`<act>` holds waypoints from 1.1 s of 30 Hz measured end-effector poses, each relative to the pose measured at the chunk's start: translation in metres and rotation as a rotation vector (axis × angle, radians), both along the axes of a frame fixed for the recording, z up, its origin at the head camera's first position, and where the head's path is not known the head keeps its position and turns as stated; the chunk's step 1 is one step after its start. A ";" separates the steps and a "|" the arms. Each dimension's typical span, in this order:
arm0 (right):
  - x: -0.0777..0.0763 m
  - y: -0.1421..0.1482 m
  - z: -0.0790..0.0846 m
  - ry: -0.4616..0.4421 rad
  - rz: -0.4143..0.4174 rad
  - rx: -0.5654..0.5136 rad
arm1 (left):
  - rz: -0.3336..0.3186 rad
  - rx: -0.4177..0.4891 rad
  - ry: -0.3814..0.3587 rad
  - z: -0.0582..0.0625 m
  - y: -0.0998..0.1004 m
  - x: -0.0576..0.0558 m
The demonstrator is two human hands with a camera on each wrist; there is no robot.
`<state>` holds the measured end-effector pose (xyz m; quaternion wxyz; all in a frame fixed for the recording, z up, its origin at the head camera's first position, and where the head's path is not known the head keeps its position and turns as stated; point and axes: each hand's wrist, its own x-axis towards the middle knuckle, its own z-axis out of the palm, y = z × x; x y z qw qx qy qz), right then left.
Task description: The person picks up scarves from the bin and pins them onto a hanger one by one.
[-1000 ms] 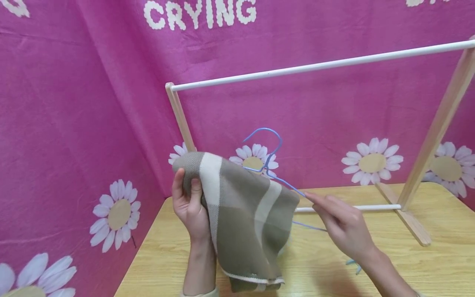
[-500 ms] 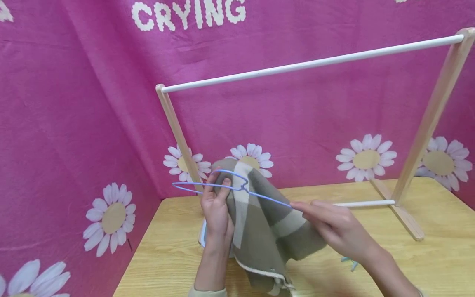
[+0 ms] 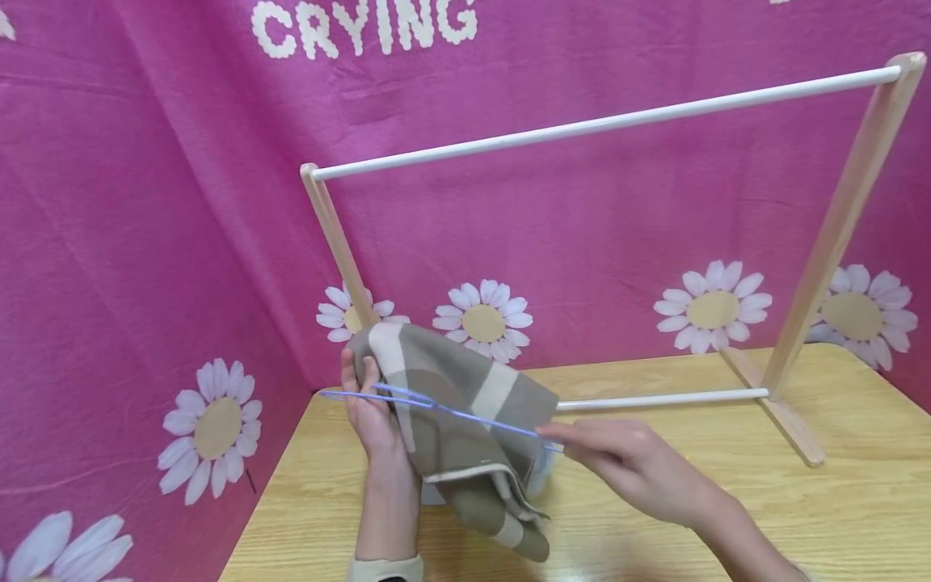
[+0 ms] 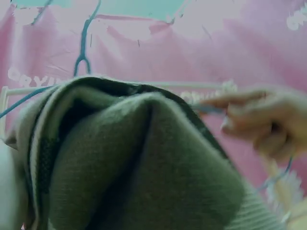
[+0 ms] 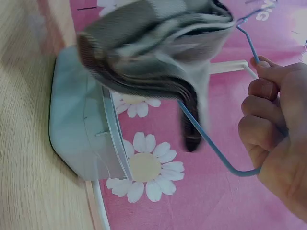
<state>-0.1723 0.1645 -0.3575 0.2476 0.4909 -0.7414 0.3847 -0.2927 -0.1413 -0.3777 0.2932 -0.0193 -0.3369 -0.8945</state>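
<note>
A folded grey-brown checked cloth with cream bands hangs from my left hand. The left thumb and fingers pinch its upper left corner, and the lower folds droop over the table. My right hand grips the right end of a blue wire hanger, whose bar is curled into by the fingers in the right wrist view. Tipped almost flat toward me, the hanger crosses in front of the cloth and the left fingers in the head view. From the left wrist, the cloth fills the foreground and its layers show at the top.
A wooden-ended rack with a white top rail stands behind the hands. Its lower rail runs close above the wooden table. A pale plastic container sits on the table below the cloth. A pink daisy-print curtain hangs behind.
The hanger came from behind the cloth to its front, then tipped flatter and lower. The cloth shifted right, then back left and down with the left hand. My right hand moved left and down.
</note>
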 end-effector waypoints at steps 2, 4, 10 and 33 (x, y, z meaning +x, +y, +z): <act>0.000 0.004 0.000 -0.052 -0.026 -0.027 | 0.120 -0.046 -0.035 0.018 0.022 0.011; 0.000 0.010 0.000 -0.126 -0.050 -0.058 | 0.159 -0.149 -0.055 0.036 0.036 0.030; 0.000 0.027 0.004 -0.275 -0.148 -0.120 | 0.124 -0.732 -0.209 0.044 0.045 0.042; -0.008 0.035 0.006 -0.252 -0.321 -0.121 | -0.212 -1.840 0.052 0.031 0.058 0.056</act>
